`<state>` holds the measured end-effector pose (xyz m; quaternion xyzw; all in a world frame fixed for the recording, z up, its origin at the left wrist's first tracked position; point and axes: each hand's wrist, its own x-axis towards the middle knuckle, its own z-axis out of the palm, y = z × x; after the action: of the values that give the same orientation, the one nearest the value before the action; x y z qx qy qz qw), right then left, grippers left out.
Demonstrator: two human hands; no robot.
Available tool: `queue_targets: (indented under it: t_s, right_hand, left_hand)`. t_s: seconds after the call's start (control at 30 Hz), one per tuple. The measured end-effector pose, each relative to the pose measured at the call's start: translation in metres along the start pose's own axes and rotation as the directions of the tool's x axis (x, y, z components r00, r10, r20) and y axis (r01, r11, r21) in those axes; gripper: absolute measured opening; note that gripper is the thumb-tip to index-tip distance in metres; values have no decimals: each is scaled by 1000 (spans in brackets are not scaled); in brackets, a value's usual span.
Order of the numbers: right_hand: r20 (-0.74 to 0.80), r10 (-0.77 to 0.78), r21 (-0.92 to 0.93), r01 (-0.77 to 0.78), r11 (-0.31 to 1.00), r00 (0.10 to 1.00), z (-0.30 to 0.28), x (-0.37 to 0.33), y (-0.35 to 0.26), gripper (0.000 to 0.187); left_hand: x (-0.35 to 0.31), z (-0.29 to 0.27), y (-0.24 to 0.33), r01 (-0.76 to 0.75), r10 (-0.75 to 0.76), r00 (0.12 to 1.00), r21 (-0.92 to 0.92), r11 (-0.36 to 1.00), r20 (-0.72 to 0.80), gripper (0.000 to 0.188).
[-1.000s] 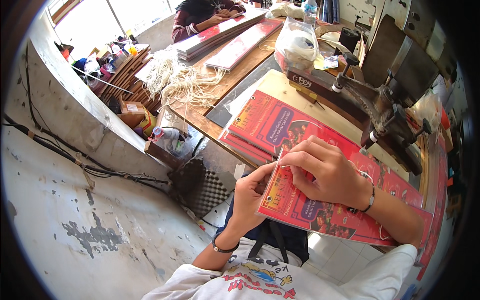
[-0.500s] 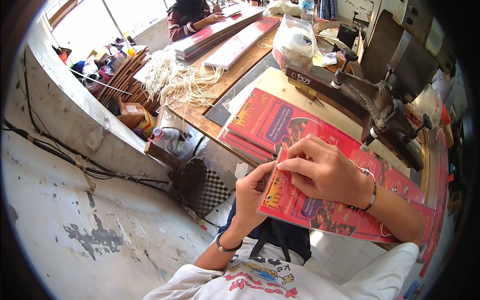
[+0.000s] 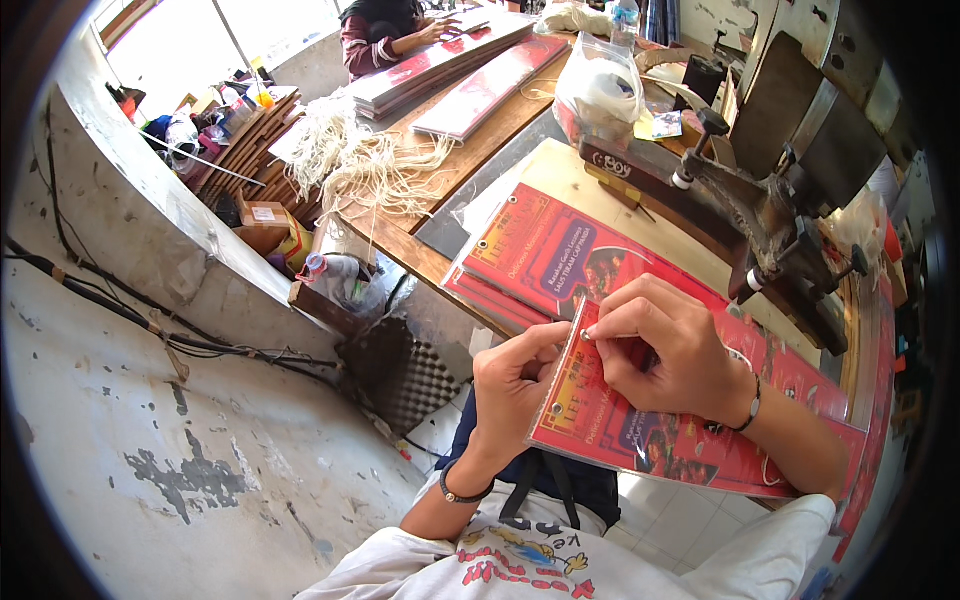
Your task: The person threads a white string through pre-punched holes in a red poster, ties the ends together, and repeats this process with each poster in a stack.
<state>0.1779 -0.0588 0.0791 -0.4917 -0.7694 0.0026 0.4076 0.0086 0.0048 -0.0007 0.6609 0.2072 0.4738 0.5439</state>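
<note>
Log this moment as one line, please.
left hand: at red panel end | right hand: at its upper corner | beyond: stacked red panels

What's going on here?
The person's left hand holds the end of a long, flat, red printed panel; the right hand pinches near its upper corner, exact grip unclear. More red printed panels lie stacked on the brown wooden table, near tangled cream cord. A co-worker's hand is at the far panel stack.

My table [image 3: 468, 155], wood-topped, carried white string [image 3: 350, 165] drooping off its left edge; red boards [image 3: 440, 70] lay stacked beyond; a filled bag [image 3: 598, 92] sat right of them.
</note>
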Motion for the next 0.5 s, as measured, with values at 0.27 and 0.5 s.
queue_targets:
  t_s: [0.27,0.5]
  right_hand:
    - [10,88,62,-88,994,996,3,0,1,20]
    - [46,32,47,-34,998,998,-1,2,4,21]
  left_hand:
    - [1,1,-7,31,-31,1000,5,1000,1,22]
    - [-1,-1,-4,15,-14,1000,94,995,-21,24]
